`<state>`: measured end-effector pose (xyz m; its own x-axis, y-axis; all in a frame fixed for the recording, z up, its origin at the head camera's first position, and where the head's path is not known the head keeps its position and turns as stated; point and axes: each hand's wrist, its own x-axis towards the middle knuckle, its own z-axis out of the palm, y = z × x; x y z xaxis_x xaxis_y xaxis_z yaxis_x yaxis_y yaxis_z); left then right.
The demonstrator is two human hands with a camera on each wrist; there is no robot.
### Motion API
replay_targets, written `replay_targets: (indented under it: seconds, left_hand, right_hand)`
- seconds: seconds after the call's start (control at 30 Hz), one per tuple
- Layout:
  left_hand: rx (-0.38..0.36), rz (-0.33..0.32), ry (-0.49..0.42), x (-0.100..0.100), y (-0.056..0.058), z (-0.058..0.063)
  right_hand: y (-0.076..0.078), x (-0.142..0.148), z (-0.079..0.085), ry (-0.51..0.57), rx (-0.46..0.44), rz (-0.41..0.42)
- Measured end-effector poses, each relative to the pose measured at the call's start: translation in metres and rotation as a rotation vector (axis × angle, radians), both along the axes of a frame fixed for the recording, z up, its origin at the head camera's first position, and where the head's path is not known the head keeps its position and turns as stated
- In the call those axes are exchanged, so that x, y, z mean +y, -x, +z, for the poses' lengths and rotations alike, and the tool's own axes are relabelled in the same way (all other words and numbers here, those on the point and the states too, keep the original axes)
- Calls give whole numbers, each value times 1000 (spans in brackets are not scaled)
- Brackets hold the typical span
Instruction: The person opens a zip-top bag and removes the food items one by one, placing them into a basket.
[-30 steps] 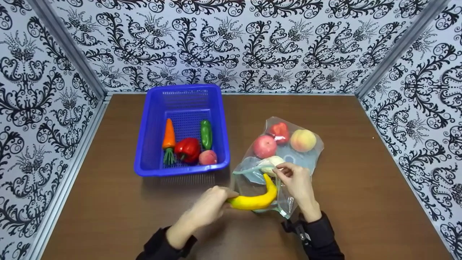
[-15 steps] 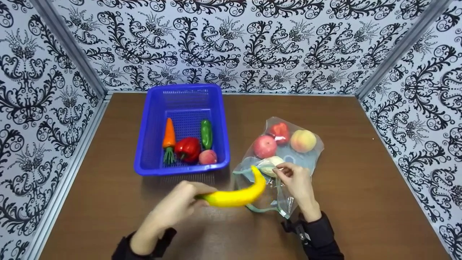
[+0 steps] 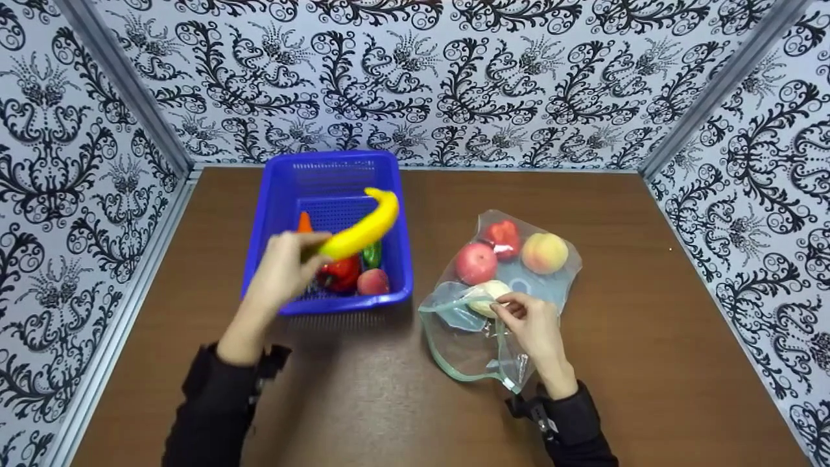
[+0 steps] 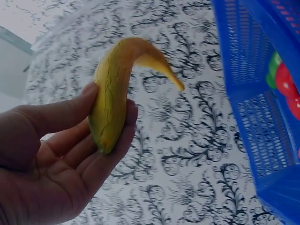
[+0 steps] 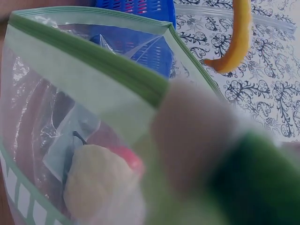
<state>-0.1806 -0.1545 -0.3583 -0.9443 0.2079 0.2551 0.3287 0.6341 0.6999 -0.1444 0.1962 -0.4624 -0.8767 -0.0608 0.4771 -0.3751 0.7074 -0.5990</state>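
My left hand [image 3: 280,269] grips a yellow banana [image 3: 363,232] by one end and holds it above the blue basket [image 3: 256,214]. In the left wrist view the banana [image 4: 112,89] sits between thumb and fingers, its curved tip pointing away. My right hand [image 3: 535,331] pinches the upper edge of a clear zip bag [image 3: 454,363], whose mouth gapes toward me. Inside the bag lie a pinkish-red round fruit [image 3: 476,263], a red pepper-like piece [image 3: 503,239], a yellow peach [image 3: 545,252] and a pale item [image 3: 487,297] partly behind my fingers.
In the basket are a carrot [image 3: 305,222], mostly covered by my hand, a red bell pepper [image 3: 343,275], a green vegetable [image 3: 372,254] partly behind the banana, and a small peach [image 3: 373,282]. Patterned walls [image 3: 415,84] close off the brown table's back and sides.
My left hand has carried the banana out from the bag's mouth, leftward and up over the basket. My right hand has stayed at the bag's edge.
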Motion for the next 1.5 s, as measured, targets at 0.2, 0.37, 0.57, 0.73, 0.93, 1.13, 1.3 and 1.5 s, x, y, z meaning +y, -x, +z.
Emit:
replay_targets:
  seconds: [0.2,0.37,0.57,0.73,0.93,1.13,1.3,1.5]
  left_hand:
    - [-49,117,44,-1,38,1]
    - [-101,188,120,-2,67,-2]
    - [-160,272,216,-5,96,-15]
    - [-192,308,305,-8,112,-31]
    - [-220,339,380,-7,122,-48]
    - [-275,359,396,-6,127,-54]
    - [-295,358,413,-9,128,-57]
    - [-343,333,447,-10,126,-57]
  right_hand:
    - [0,0,0,-2,-12,-2]
    - [0,-1,-1,-4,-9,-3]
    - [0,-1,-1,-20,6,-9]
    - [-1,0,-1,-17,7,-13]
    - [-1,0,0,-15,-8,-15]
    - [-1,0,0,-18,-15,-22]
    - [-1,-1,0,-13,-11,-22]
    - [-1,0,-1,-15,0,-17]
